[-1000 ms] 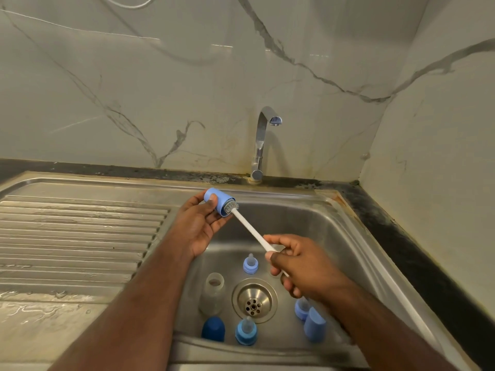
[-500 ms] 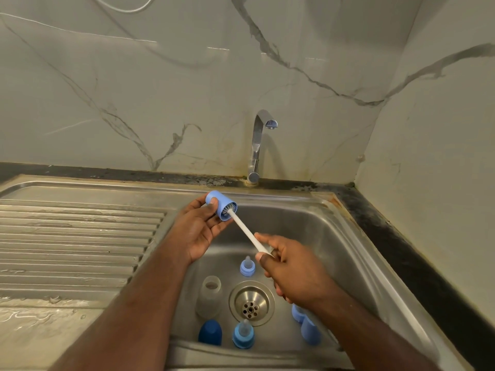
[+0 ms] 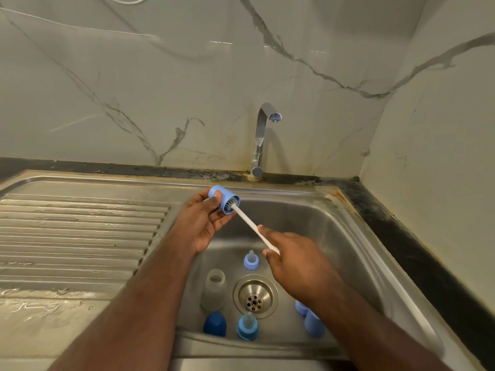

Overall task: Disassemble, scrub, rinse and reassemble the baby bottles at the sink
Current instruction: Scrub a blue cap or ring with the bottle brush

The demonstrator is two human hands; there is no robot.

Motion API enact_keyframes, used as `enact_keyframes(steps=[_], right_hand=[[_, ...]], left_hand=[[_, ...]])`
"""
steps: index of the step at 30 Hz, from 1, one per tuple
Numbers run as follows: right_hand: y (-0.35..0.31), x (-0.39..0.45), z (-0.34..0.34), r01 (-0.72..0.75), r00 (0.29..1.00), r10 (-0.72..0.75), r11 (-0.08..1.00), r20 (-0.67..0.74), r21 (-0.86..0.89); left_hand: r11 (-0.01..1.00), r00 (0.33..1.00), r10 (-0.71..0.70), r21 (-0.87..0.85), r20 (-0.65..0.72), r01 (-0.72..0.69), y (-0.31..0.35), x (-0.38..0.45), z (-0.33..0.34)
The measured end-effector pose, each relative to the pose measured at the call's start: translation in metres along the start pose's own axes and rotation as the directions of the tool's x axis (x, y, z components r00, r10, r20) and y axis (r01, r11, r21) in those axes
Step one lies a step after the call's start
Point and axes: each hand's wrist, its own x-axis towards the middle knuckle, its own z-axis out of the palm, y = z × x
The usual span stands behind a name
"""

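Observation:
My left hand [image 3: 202, 223] grips a light blue bottle cap [image 3: 224, 198] over the sink's left rim, its open end facing right. My right hand [image 3: 292, 261] holds the white handle of a bottle brush [image 3: 253, 228], whose bristle head sits inside the cap. In the steel sink [image 3: 345, 236] stand a clear bottle [image 3: 214, 289], a dark blue cap [image 3: 214, 324], and two blue collars with teats [image 3: 251, 260] [image 3: 247, 328]. More light blue parts [image 3: 312, 321] lie partly hidden under my right forearm.
The drain strainer [image 3: 255, 295] sits at the basin's middle. A chrome tap [image 3: 261, 140] rises behind the basin, no water running. A ribbed, wet draining board [image 3: 75, 231] extends to the left. Marble walls close the back and right side.
The brush head has gone deeper into the cap, and my right hand has turned over on the handle. My left hand still holds the cap in the same place.

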Motion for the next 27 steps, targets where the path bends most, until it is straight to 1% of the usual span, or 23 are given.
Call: enact_keyframes(steps=[1,2,3,4,5,6,7,8,9,10,11,12,13,14,15,17,18,19,21,22,23,25,27], right_hand=[[-0.001,0.000,0.000,0.011,1.000,-0.011,1.000,0.007,-0.027],[-0.002,0.000,-0.002,-0.003,0.999,0.002,0.999,0.033,0.033],[-0.003,-0.001,-0.002,-0.046,0.996,0.030,0.981,0.090,0.187],[-0.004,-0.003,-0.002,-0.124,0.984,0.060,0.908,0.170,0.399],[-0.003,-0.004,-0.004,-0.217,0.966,0.086,0.781,0.243,0.586],[-0.001,-0.004,-0.006,-0.286,0.951,0.099,0.649,0.294,0.705],[0.002,-0.005,-0.009,-0.323,0.941,0.101,0.549,0.323,0.771],[0.004,-0.005,-0.011,-0.336,0.938,0.103,0.497,0.330,0.800],[0.005,-0.004,-0.012,-0.336,0.940,0.117,0.485,0.320,0.808],[0.004,-0.004,-0.011,-0.316,0.948,0.139,0.534,0.287,0.784],[0.003,-0.004,-0.008,-0.272,0.962,0.155,0.654,0.227,0.706],[0.002,-0.003,-0.005,-0.210,0.977,0.151,0.800,0.151,0.562],[0.002,-0.001,-0.002,-0.143,0.989,0.119,0.915,0.087,0.378],[0.002,0.001,0.000,-0.098,0.995,0.089,0.968,0.050,0.230],[0.004,0.003,0.002,-0.075,0.997,0.071,0.984,0.034,0.160],[0.003,0.004,0.004,-0.044,0.999,0.040,0.989,0.035,0.143],[0.002,0.003,0.003,-0.047,0.997,0.035,0.980,0.065,0.194],[0.003,0.002,0.003,-0.082,0.992,0.047,0.943,0.117,0.322],[0.004,-0.001,-0.001,-0.205,0.968,0.067,0.760,0.240,0.617],[0.005,-0.002,-0.005,-0.230,0.963,0.055,0.681,0.264,0.695],[0.006,-0.003,-0.008,-0.232,0.963,0.047,0.641,0.264,0.732],[0.008,-0.002,-0.010,-0.231,0.969,0.081,0.630,0.233,0.741],[0.007,0.001,-0.006,-0.240,0.969,0.132,0.691,0.207,0.682]], left_hand=[[1.000,1.000,0.003,0.011,-0.002,-0.003,0.000,0.001,-0.001],[0.999,1.000,0.005,0.033,-0.003,-0.005,-0.001,0.001,-0.002],[0.998,1.000,0.009,0.059,-0.004,-0.009,-0.003,0.002,-0.003],[0.997,1.000,0.012,0.079,-0.006,-0.011,-0.004,0.002,-0.003],[0.996,1.000,0.014,0.085,-0.006,-0.013,-0.004,0.002,-0.004],[0.997,1.000,0.014,0.079,-0.009,-0.014,-0.003,0.003,-0.004],[0.998,1.000,0.017,0.067,-0.015,-0.016,-0.003,0.003,-0.004],[0.998,1.000,0.020,0.055,-0.018,-0.019,-0.002,0.004,-0.005],[0.999,1.000,0.022,0.046,-0.017,-0.021,-0.001,0.004,-0.006],[0.999,1.000,0.023,0.039,-0.011,-0.022,-0.001,0.004,-0.006],[0.999,1.000,0.020,0.039,-0.006,-0.020,-0.001,0.003,-0.006],[0.999,1.000,0.015,0.045,-0.002,-0.015,-0.002,0.003,-0.006],[0.999,1.000,0.010,0.053,0.001,-0.010,-0.002,0.003,-0.005],[0.998,1.000,0.005,0.059,0.004,-0.005,-0.002,0.003,-0.004],[0.998,1.000,0.003,0.059,0.007,-0.003,-0.002,0.003,-0.003],[0.998,1.000,0.012,0.056,0.012,-0.012,-0.001,0.005,-0.002],[0.998,1.000,0.019,0.062,0.012,-0.020,0.000,0.005,-0.002],[0.997,1.000,0.026,0.070,0.009,-0.026,0.000,0.005,-0.002],[0.997,0.999,0.036,0.068,0.000,-0.036,0.000,0.004,-0.002],[0.998,0.999,0.042,0.054,-0.006,-0.041,0.000,0.004,-0.002],[0.998,0.999,0.046,0.034,-0.013,-0.046,0.000,0.004,-0.002],[0.999,0.998,0.051,-0.006,-0.026,-0.052,0.001,0.005,-0.004],[0.999,0.999,0.043,-0.030,-0.016,-0.043,0.002,0.004,-0.004]])
